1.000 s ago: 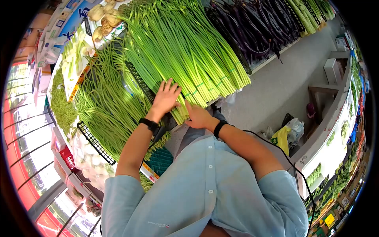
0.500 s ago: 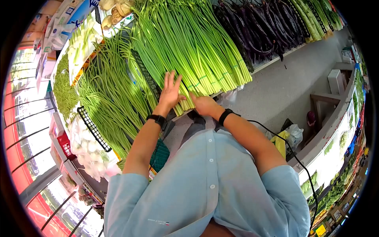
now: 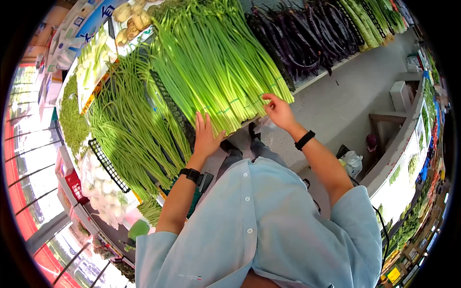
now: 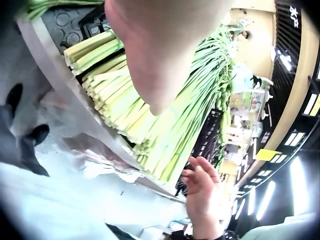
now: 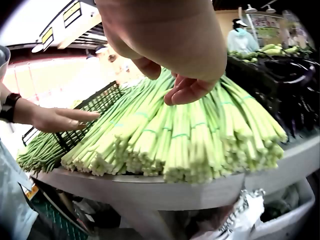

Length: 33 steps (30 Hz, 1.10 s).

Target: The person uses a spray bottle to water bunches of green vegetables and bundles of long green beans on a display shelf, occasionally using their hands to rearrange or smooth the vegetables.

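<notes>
Bunches of long green stalks (image 3: 225, 91), pale at the cut ends and tied with teal bands, lie side by side on the stand. My left hand (image 3: 206, 138) is at their front left corner in the head view, its fingers straight and pointing up along the outermost stalks. Toward the right end of the row, my right hand (image 3: 281, 114) hovers by the cut ends with loosely bent fingers and nothing in them. From the right wrist, the bands (image 5: 181, 135) and the stacked ends show beneath that hand.
Long green beans (image 3: 139, 113) lie to the left, past a black crate wall (image 3: 173, 108). Dark purple eggplants (image 3: 307, 41) fill the right side. The grey stand edge (image 5: 200, 192) runs under the stalk ends, with a plastic bag (image 5: 245, 210) hanging below. Grey floor (image 3: 331, 91) lies to the right.
My right hand has left the front left corner, beside my left hand, and moved right along the stalk ends. The left hand stays near that corner, fingers still straight.
</notes>
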{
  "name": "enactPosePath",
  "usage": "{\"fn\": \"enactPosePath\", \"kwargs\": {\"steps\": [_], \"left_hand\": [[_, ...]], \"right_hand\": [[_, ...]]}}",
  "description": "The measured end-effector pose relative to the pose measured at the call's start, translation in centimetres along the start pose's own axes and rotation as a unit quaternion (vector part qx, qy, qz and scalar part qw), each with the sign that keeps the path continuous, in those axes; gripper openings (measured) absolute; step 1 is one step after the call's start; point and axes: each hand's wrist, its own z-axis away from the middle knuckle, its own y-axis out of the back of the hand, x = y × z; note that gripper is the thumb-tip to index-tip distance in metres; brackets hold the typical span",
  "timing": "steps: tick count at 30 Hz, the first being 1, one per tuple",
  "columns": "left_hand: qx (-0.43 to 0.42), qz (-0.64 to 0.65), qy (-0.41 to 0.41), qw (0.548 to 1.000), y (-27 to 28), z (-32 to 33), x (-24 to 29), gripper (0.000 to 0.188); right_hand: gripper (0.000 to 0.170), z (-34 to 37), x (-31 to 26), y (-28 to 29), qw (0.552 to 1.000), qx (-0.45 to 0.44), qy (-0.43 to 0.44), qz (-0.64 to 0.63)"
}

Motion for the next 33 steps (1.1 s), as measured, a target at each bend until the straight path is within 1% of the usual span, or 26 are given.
{"fn": "enactPosePath", "kwargs": {"steps": [1,2,3,4,5,6,7,9,10,11,13,14,16,17,19,20,22,23,25,26,27,28,29,31,32,33], "left_hand": [[0.02,-0.105,-0.007,0.994,0.1,-0.2,0.2,0.099],[-0.052,-0.1,0.009,0.994,-1.7,-0.8,-1.2,0.1],[-0.051,-0.101,0.004,0.994,-1.7,-1.2,-0.4,0.1],[-0.06,-0.158,0.033,0.985,-2.0,-1.3,0.5,0.1],[-0.069,-0.215,0.065,0.972,-2.3,-1.2,1.3,0.099],[0.021,-0.211,0.053,0.976,-2.7,-1.3,1.8,0.097],[0.023,-0.215,0.052,0.975,-2.7,-1.9,2.0,0.097],[0.083,-0.015,-0.053,0.995,-0.5,-3.1,4.9,0.093],[0.148,-0.065,-0.135,0.978,-1.1,-4.9,5.1,0.085],[0.147,-0.067,-0.131,0.978,-1.3,-6.4,6.4,0.085],[0.148,-0.004,0.056,0.987,-1.3,-9.3,8.9,0.082],[0.152,-0.005,0.06,0.986,-1.1,-10.4,9.1,0.082],[0.127,-0.001,0.135,0.983,-0.9,-11.6,9.1,0.088],[0.134,0.0,0.145,0.98,-1.0,-11.8,9.3,0.088],[0.142,0.013,0.151,0.978,-1.1,-11.8,9.7,0.099],[0.111,0.061,0.201,0.971,0.3,-11.4,11.4,0.099],[0.118,0.058,0.232,0.964,1.1,-11.5,11.5,0.098],[0.115,0.057,0.255,0.958,1.2,-11.6,11.5,0.097],[0.139,0.072,0.248,0.956,1.5,-12.1,10.0,0.09],[0.136,0.139,0.23,0.953,1.5,-12.5,8.7,0.092],[0.134,0.206,0.21,0.946,3.3,-12.0,9.6,0.094],[0.096,0.338,0.224,0.909,5.1,-11.2,10.5,0.094],[0.109,0.511,0.186,0.832,6.4,-10.1,11.3,0.092],[0.102,0.626,0.156,0.757,9.4,-8.2,13.0,0.063],[0.109,0.64,0.142,0.747,10.8,-7.3,14.3,0.052],[0.115,0.642,0.139,0.746,11.7,-6.2,15.3,0.052]], "right_hand": [[0.033,0.4,1.4,0.7,1.0,0.007,-0.001,0.002],[0.032,0.9,3.5,0.9,0.997,0.071,0.03,-0.01],[0.031,1.2,4.6,1.4,0.989,0.135,0.062,-0.021],[0.03,2.1,5.7,2.1,0.991,0.134,0.03,0.001],[0.03,3.3,6.7,2.7,0.99,0.136,0.03,0.0],[0.03,4.3,7.8,3.1,0.99,0.14,0.011,0.002],[0.03,5.1,9.0,3.3,0.99,0.143,-0.008,0.001],[0.029,7.0,11.9,3.3,0.987,0.156,-0.034,-0.029],[0.029,8.0,13.3,3.5,0.983,0.167,-0.059,-0.053],[0.029,9.1,13.9,3.9,0.983,0.163,-0.06,-0.055],[0.027,10.6,14.6,4.5,0.979,0.163,-0.088,-0.082],[0.027,11.1,15.3,4.9,0.98,0.158,-0.084,-0.084],[0.026,12.2,17.1,5.6,0.97,0.165,-0.112,-0.136],[0.026,12.7,17.5,6.2,0.973,0.153,-0.107,-0.136],[0.024,13.1,18.4,6.9,0.957,0.179,-0.149,-0.174],[0.024,13.0,18.4,7.3,0.96,0.166,-0.142,-0.176],[0.022,13.2,18.0,8.2,0.949,0.16,-0.213,-0.17],[0.022,13.4,18.2,8.4,0.951,0.151,-0.21,-0.169],[0.021,12.6,18.4,9.1,0.947,0.135,-0.223,-0.189],[0.021,11.9,18.2,9.5,0.949,0.13,-0.218,-0.187],[0.022,11.0,17.5,9.9,0.954,0.119,-0.19,-0.198],[0.022,10.1,16.6,10.3,0.959,0.107,-0.162,-0.209],[0.023,8.7,13.5,10.7,0.961,0.069,-0.128,-0.236],[0.027,5.0,5.6,10.4,0.957,-0.027,-0.056,-0.284],[0.031,3.1,2.3,9.7,0.949,-0.081,-0.016,-0.304],[0.039,1.1,-1.0,8.6,0.929,-0.152,-0.01,-0.339]]}}
